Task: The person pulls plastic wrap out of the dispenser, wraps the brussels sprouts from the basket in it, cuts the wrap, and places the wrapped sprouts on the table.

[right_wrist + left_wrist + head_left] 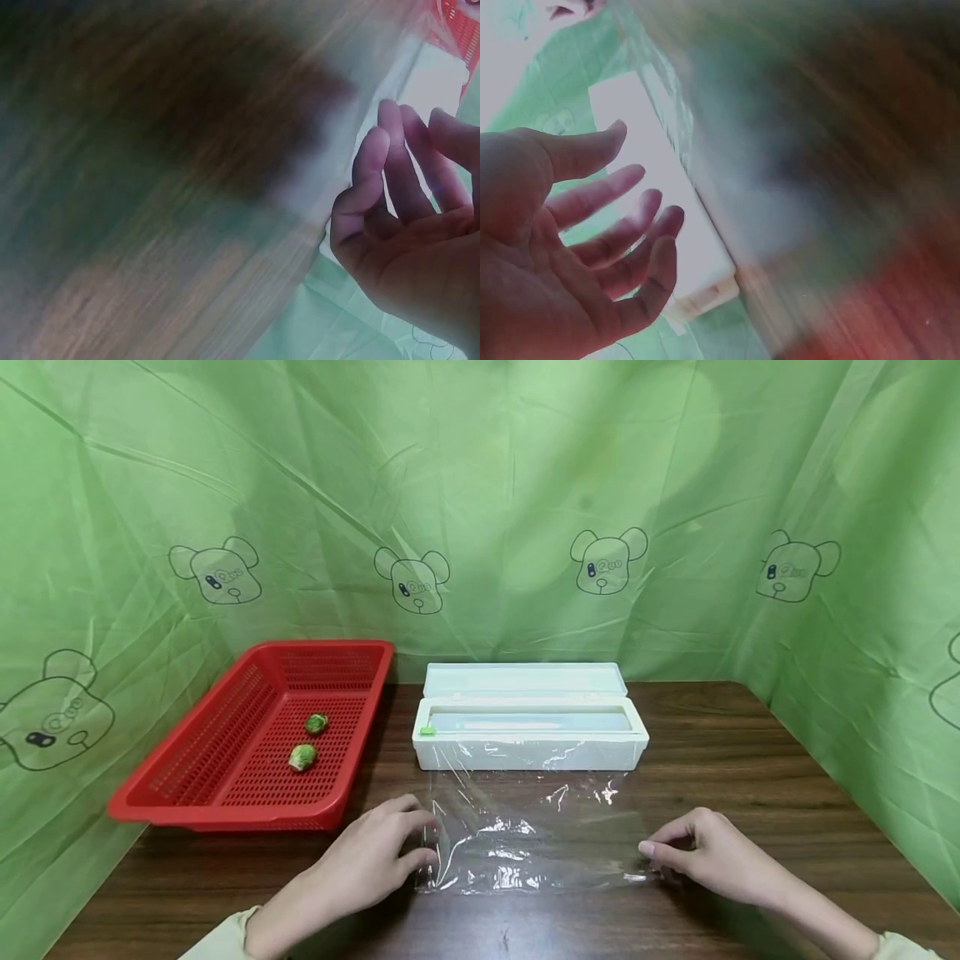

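Observation:
A sheet of clear cling film (517,852) stretches over the table from the front of a white wrap dispenser (528,753) whose lid stands up. My left hand (378,852) is at the film's left edge; in the left wrist view its fingers (622,251) are relaxed and apart from the thumb, holding nothing. At the film's right edge is my right hand (712,856), low over the table. The right wrist view shows its fingers (405,176) loosely bent, a gap between them and the thumb. Whether either hand touches the film cannot be made out.
A red plastic basket (341,797) stands at the left with two Brussels sprouts (303,757) in it. On the dispenser's left end sits a small green slider (427,731). A green printed curtain (510,527) encloses the dark wooden table (750,760) at the back and sides.

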Tool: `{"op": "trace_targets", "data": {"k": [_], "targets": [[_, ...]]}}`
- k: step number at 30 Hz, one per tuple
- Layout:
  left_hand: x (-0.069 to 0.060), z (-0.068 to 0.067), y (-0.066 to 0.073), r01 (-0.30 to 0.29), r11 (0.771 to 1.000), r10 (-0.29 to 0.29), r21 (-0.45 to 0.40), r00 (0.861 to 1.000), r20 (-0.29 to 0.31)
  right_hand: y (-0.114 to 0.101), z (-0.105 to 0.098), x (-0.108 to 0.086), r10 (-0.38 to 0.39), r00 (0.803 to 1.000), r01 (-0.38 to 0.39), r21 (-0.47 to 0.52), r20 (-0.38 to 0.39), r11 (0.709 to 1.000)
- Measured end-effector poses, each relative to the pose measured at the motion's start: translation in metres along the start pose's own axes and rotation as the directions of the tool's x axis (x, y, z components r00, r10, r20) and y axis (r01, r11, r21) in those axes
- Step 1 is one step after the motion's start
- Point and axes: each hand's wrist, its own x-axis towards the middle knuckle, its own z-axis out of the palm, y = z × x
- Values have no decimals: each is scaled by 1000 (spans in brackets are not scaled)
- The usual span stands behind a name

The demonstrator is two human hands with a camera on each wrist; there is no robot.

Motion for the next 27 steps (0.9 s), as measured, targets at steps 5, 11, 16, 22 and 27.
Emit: {"op": "trace_targets", "data": {"k": [5, 11, 16, 22, 27], "targets": [[2, 2, -6, 6, 997, -7, 81, 1000, 17, 0, 4, 2, -6, 1000, 6, -16, -11, 1000], [5, 3, -12, 35, 996, -40, 82, 997, 65, 3, 2, 7, 16, 997, -24, -101, -79, 995], [7, 4, -14, 47, 996, -53, 74, 995, 86, 9, 1, 11, 0, 996, -15, -186, -84, 982], [8, 4, -17, 67, 995, -76, 69, 989, 130, 13, 3, 13, -1, 998, -13, -217, -66, 976], [9, 4, -19, 82, 995, -90, 57, 985, 149, 14, 1, 15, 14, 998, -24, -183, -58, 983]]}}
